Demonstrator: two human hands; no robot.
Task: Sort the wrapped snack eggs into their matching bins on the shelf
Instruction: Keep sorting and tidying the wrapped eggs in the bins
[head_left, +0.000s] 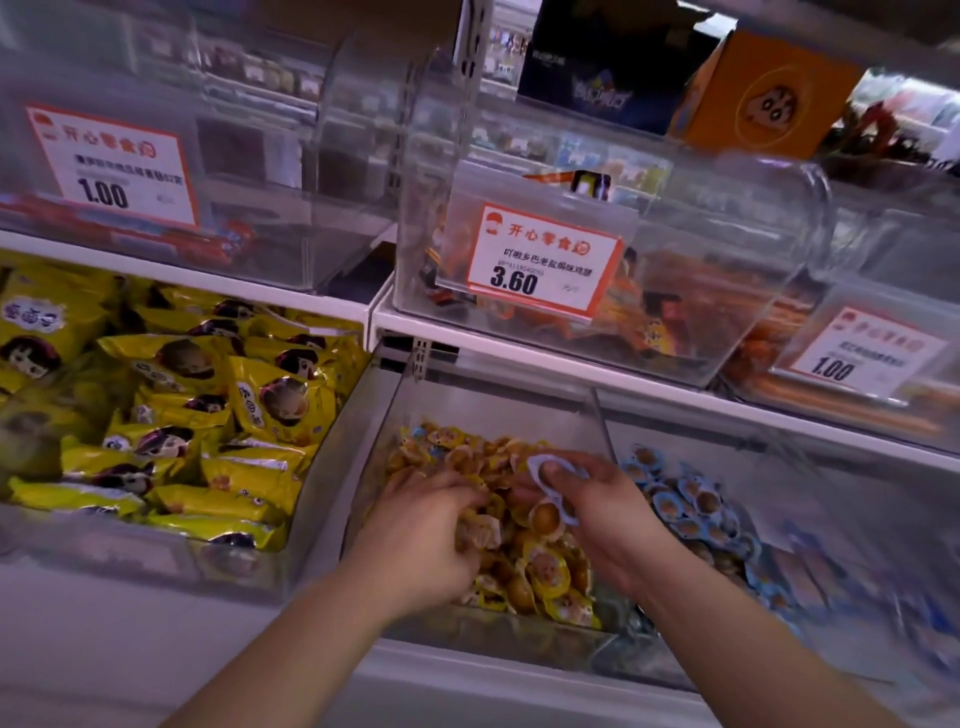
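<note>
Your right hand (597, 512) fingers pinch blue-wrapped eggs (553, 493) over the yellow-egg bin (363, 499); their blue-egg bin (810, 467) lies at three o'clock, while your left hand (431, 535) grips yellow ones

I see yellow-wrapped eggs (540, 566) in the middle bin (363, 499); right of it, blue-wrapped eggs (691, 504). Left of it, yellow packets (171, 415) printed with dark-haired cartoon faces. Above it, a white price card (540, 260) edged in orange-red.
</note>
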